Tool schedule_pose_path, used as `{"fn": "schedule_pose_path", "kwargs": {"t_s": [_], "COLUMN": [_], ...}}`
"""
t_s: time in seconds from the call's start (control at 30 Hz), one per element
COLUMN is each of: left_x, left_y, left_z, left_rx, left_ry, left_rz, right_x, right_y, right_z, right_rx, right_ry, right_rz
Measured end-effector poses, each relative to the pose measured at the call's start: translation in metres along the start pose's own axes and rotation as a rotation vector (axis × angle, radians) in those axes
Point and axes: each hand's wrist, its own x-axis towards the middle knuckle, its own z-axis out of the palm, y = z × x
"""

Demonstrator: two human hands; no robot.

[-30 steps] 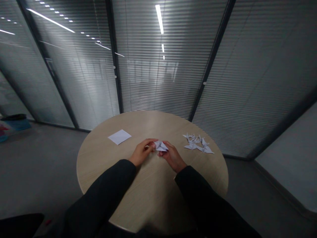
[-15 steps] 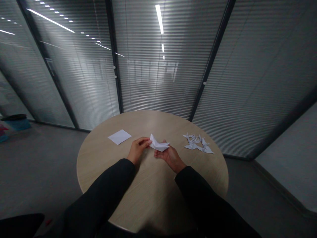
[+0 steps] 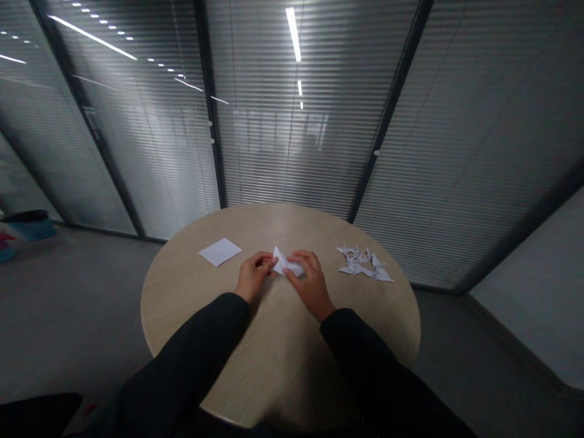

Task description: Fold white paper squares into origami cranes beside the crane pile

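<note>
Left hand [image 3: 252,277] and right hand [image 3: 314,286]: folded white paper [image 3: 280,260] pinched from either side over table [image 3: 283,347]. Fold apparently being shaped; steady hold, light finger pressure likely needed next.

Reads as an office, probably a meeting room. Glass partitions [image 3: 137,146] in dark frames [image 3: 205,55], slatted blinds [image 3: 296,164] across them. Strip lights [image 3: 293,34] show in the glass, can't tell if reflected. Round wood-look tabletop [image 3: 278,225], plain grey floor [image 3: 91,292], pale wall [image 3: 542,298] with skirting [image 3: 515,344].
</note>
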Motion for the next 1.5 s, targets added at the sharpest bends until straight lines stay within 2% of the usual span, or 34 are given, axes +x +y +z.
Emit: {"fn": "schedule_pose_path", "kwargs": {"t_s": [0.17, 0.33, 0.63, 0.83, 1.2, 1.5], "left_x": [-0.001, -0.002, -0.004, -0.003, -0.003, -0.006], "left_y": [0.000, -0.001, 0.000, -0.003, -0.003, 0.001], "left_z": [0.002, 0.004, 0.006, 0.003, 0.003, 0.005], "left_rx": [-0.029, -0.077, -0.164, -0.112, -0.096, -0.184], "left_ry": [-0.024, -0.051, -0.077, -0.097, -0.120, -0.127], "left_rz": [-0.003, -0.074, -0.227, -0.181, -0.102, -0.196], "right_x": [-0.001, -0.001, -0.003, -0.003, -0.002, -0.004], "right_y": [0.005, 0.006, 0.002, -0.003, -0.009, -0.006], "right_z": [0.004, 0.002, 0.002, 0.002, 0.002, 0.002], "right_rx": [-0.039, -0.070, -0.252, -0.328, -0.375, -0.382], "right_ry": [-0.012, 0.002, -0.011, -0.024, -0.012, -0.014], "right_rz": [-0.004, -0.017, -0.238, -0.349, -0.325, -0.357]}}
